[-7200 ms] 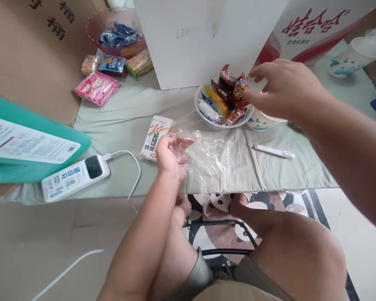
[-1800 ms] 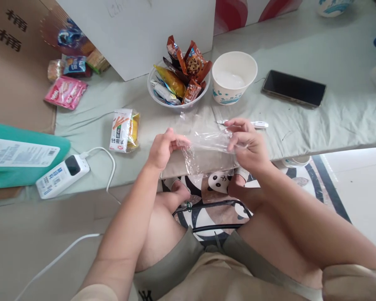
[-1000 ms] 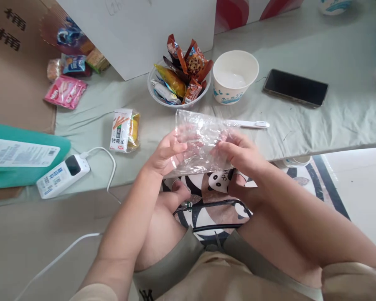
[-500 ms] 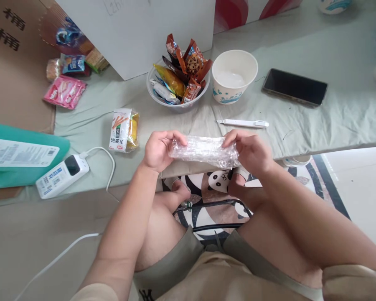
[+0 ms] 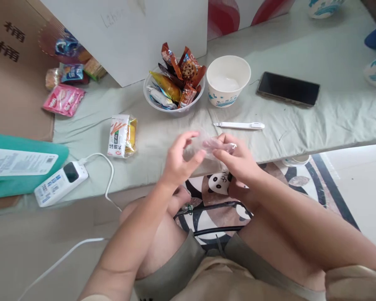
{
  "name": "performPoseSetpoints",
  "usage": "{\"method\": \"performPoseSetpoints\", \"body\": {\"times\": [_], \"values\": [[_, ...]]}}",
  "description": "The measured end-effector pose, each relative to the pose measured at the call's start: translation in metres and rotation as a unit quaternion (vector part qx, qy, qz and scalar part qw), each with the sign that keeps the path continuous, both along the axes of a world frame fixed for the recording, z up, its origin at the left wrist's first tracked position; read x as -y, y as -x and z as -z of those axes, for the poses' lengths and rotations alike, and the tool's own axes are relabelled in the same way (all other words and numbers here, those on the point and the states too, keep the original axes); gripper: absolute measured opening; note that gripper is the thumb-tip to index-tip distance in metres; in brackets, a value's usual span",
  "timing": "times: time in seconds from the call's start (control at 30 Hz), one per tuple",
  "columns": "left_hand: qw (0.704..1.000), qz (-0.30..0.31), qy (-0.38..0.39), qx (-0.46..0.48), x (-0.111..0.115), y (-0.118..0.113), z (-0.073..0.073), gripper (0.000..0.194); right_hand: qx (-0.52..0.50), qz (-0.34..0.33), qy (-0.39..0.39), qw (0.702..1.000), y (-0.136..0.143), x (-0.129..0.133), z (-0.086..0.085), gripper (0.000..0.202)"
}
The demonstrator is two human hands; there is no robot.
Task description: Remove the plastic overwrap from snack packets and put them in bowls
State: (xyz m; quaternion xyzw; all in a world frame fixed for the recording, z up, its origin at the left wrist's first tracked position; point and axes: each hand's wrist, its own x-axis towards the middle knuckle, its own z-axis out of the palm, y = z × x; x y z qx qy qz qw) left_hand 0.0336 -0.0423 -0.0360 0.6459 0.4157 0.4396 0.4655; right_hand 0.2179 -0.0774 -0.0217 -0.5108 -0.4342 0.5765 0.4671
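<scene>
Crumpled clear plastic film (image 5: pixel 210 144) is in front of me, above the table's near edge. My right hand (image 5: pixel 240 159) is closed on it, thumb and fingers pinching its right part. My left hand (image 5: pixel 180 159) is curved at the film's left side, its thumb and forefinger apart, with film showing by the fingertips. Whether those fingertips touch the film, I cannot tell. Just beyond the hands lies a white utility knife (image 5: pixel 240 125). A snack pack (image 5: pixel 123 136) with a white label is left of them.
Behind the hands stand a clear bowl (image 5: pixel 146 94) of wrapped snacks and a paper bucket (image 5: pixel 227 98). A phone (image 5: pixel 288 88) lies to the right. At left are a pink packet (image 5: pixel 64 100), a white power bank (image 5: pixel 61 184) with a cable, and a green jug (image 5: pixel 25 144).
The film was stretched lengthwise between both hands; now it is gathered smaller. My hands have come closer together, and my left hand's thumb and forefinger have spread. The view has shifted slightly.
</scene>
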Motion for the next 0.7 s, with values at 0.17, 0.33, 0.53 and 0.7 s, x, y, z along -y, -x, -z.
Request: {"method": "performPoseSetpoints", "body": {"times": [0.17,0.33,0.53,0.7], "values": [[0.981,0.101,0.149,0.074,0.007,-0.014,0.0,0.044,-0.108,-0.04,-0.008,0.993,0.006,0.006,0.006,0.028],[0.977,0.083,0.174,0.096,0.007,-0.011,0.0,0.031,0.012,0.028,-0.092,0.995,-0.006,0.003,0.006,0.031],[0.971,0.028,0.173,0.161,-0.002,-0.015,0.002,0.03,0.124,-0.007,-0.121,0.985,-0.02,0.003,-0.006,0.018],[0.975,-0.034,0.137,0.173,-0.027,-0.019,0.001,0.013,0.326,0.216,-0.181,0.902,-0.042,-0.039,-0.049,0.024]]}}
